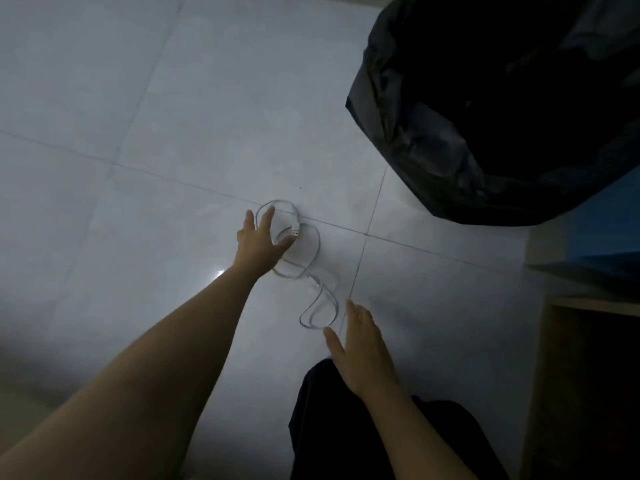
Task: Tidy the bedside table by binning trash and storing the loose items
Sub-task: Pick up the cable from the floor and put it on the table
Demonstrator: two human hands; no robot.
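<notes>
Cable [317,245] lies on the floor [173,98], a loose white coil with a tail loop trailing back toward the person. Its long axis runs near to far, tipping a little left at the far end. Left hand [261,242] is right over the coil, fingers splayed and straight, thumb tip just beside the plug [295,233], nothing gripped. Right hand [363,348] hovers flat and relaxed just beside the tail loop, holding nothing.

So left is nearer the bulk and right is nearer the tail; a gather probably starts with the left. Whether the left fingertips touch the cable, I cannot tell. The light is dim and the cable is faint against the tile. The bin bag [485,116] is cut off at top right, its inside black. A wooden edge [588,375] is cropped on the right.
</notes>
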